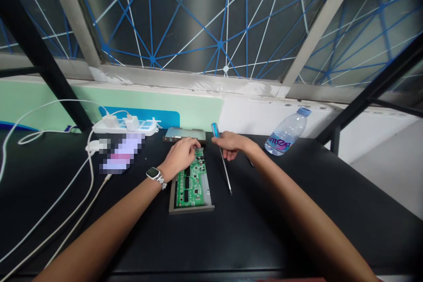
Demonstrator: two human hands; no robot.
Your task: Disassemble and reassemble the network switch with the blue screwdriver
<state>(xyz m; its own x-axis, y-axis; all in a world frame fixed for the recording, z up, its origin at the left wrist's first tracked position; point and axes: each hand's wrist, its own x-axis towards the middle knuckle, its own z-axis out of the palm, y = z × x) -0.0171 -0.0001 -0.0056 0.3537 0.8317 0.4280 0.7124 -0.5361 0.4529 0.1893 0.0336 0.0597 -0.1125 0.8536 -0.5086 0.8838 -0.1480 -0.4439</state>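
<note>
A green circuit board (193,185) lies in a grey metal case tray (208,194) on the black table. My left hand (181,155), with a watch on its wrist, rests curled on the far end of the board and touches it. To the right of the tray, my right hand (230,143) is closed round the blue handle of a long screwdriver (224,165). The shaft slants down toward me, with its tip on the table beside the tray. A grey metal cover (185,133) lies just beyond both hands.
A clear water bottle (287,134) with a blue cap lies on the table at the right. A white power strip (127,125) with chargers and white cables (79,185) sits at the left, beside a blurred object (122,154). A slanted window wall rises behind.
</note>
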